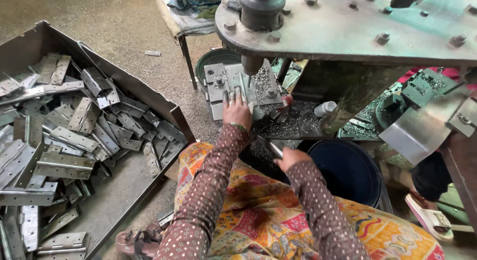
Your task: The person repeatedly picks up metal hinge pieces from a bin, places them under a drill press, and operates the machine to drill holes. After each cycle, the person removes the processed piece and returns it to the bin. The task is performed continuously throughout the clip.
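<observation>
My left hand [236,110] reaches forward to the press bed [218,86], fingers resting on a metal hinge [242,87] lying under the round punch [252,64]. My right hand [291,157] sits lower, near my lap, closed on another metal hinge [270,147] that sticks out to the upper left. Both arms wear brown dotted sleeves. Metal chips cover the bed around the die.
A large open box [149,98] on my left holds several grey hinges [74,136]. A dark blue bucket [348,173] stands right of my right hand. The machine's heavy bolted plate [357,29] overhangs the work area. Someone's sandalled foot [430,215] is at the right.
</observation>
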